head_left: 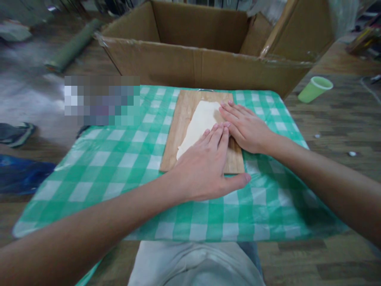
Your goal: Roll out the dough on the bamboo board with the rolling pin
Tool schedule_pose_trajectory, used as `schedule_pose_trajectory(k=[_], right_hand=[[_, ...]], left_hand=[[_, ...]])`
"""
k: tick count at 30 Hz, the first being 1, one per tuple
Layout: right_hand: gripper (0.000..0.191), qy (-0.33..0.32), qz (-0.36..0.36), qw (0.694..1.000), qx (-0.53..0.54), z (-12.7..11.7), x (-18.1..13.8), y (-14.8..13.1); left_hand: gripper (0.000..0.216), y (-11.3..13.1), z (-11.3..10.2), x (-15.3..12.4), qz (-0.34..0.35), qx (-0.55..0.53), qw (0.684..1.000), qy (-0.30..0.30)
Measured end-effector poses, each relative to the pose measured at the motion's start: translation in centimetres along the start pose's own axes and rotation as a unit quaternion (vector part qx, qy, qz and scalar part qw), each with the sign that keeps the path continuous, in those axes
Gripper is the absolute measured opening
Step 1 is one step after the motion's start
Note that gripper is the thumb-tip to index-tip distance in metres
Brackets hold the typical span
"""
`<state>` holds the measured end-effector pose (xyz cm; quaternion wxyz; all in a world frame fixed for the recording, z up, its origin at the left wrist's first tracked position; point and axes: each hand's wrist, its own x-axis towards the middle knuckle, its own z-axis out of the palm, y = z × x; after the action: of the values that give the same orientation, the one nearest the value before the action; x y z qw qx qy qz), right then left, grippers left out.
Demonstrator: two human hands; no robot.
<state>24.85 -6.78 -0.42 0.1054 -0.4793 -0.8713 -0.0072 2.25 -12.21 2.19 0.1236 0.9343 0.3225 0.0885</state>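
Observation:
A flat, pale sheet of dough (200, 121) lies on a wooden cutting board (175, 131). My left hand (208, 165) rests palm down over the near part of the dough, its fingers stretched out and the thumb pointing right. Along the right edge of the dough lies my right hand (245, 125), also flat, with its fingertips at the far right side. The fingertips of the left hand meet the right hand near the board's middle. Part of the dough is hidden under both hands.
A green and white checked cloth (119, 163) covers the table. Just beyond its far edge stands a large open cardboard box (184, 65). On the floor to the right is a light green cup (316, 89). A blue plastic bag (24, 174) and a shoe (16, 133) are at left.

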Motion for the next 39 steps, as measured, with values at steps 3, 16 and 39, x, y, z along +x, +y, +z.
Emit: schedule_pose_trajectory(k=[3,16,39], right_hand=[[0.066,-0.002,-0.01,1.0,-0.002,0.1,-0.3,0.1],[0.059,0.019,-0.005,1.0,-0.002,-0.2,-4.3,0.0],[0.058,0.037,-0.029,0.998,0.04,1.2,2.8,-0.8]], left_hand=[[0.109,0.5,0.1,0.0,-0.007,0.004,1.0,0.0],[0.109,3.9,1.4,-0.6,0.013,0.042,0.999,0.01],[0.074,-3.2,0.0,-1.4,0.068,0.03,0.997,-0.024]])
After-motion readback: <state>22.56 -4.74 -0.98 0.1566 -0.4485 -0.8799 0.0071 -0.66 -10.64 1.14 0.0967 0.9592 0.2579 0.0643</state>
